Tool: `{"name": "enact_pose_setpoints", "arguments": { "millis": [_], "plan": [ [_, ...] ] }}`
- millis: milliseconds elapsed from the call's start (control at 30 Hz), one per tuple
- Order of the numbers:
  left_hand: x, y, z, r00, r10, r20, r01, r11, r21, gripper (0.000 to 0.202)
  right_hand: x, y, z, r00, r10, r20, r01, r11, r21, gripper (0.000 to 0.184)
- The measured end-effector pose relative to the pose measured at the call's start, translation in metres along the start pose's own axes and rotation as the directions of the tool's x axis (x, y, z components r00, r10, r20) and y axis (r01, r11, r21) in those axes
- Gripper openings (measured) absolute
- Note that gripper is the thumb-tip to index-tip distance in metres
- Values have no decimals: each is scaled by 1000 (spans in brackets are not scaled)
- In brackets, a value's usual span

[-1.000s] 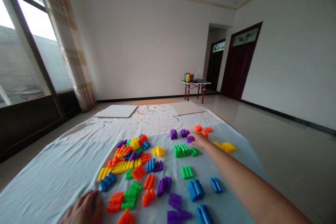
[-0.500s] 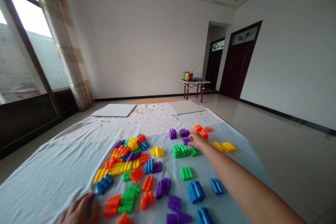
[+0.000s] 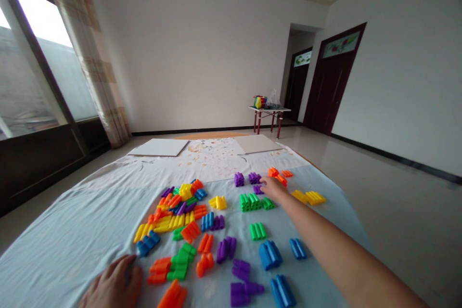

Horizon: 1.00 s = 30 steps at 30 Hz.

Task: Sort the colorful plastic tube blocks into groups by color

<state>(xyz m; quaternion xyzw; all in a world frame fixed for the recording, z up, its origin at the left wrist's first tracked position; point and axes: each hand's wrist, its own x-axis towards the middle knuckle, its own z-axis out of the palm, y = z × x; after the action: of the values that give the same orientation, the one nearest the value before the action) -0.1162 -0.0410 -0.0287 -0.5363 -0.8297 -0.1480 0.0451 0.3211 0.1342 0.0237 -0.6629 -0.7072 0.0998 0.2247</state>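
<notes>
My right hand [image 3: 273,187] reaches to the far right part of the cloth. Its fingers are drawn together at the right end of a small purple ribbed toy block [image 3: 257,189]; the fingertips are partly hidden. Just behind that block is a purple block stack [image 3: 254,178], with another purple stack [image 3: 239,179] to its left. A row of green blocks [image 3: 250,202] lies in front. At the lower left my left hand [image 3: 114,281] rests on the cloth, fingers loosely spread and holding nothing. Nearest to it are a blue block [image 3: 148,243] and an orange block [image 3: 159,269].
A mixed heap of coloured blocks [image 3: 176,207] lies left of centre. Blue blocks [image 3: 270,255], yellow blocks [image 3: 314,198] and orange blocks [image 3: 277,175] are grouped on the right. Two flat boards [image 3: 159,147] lie at the far end. A small table [image 3: 269,109] stands beyond.
The view has tilted slightly, so the scene sits a little differently. My right hand has stayed by the small purple block, its fingertips slightly higher beside it. My left hand still rests on the cloth.
</notes>
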Motion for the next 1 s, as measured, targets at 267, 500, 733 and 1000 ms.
{"name": "enact_pose_setpoints", "arguments": {
  "millis": [267, 500, 733, 1000],
  "plan": [
    [-13, 25, -28, 999, -1, 38, 1, 1000, 6, 45, -85, -71, -30, 937, -317, -146, 348, 882, 317, 24],
    [-18, 27, -30, 999, 1, 35, 0, 1000, -28, 45, -175, -133, -20, 866, -499, 23, 453, 804, 386, 20],
    [-19, 31, -34, 999, -1, 37, 3, 999, -41, 44, -197, -124, -14, 826, -472, 309, 444, 882, 159, 30],
    [-19, 30, -34, 999, -6, 36, 8, 999, -48, 45, -205, -125, -5, 691, -623, 367, 609, 775, 169, 34]
  ]
}}
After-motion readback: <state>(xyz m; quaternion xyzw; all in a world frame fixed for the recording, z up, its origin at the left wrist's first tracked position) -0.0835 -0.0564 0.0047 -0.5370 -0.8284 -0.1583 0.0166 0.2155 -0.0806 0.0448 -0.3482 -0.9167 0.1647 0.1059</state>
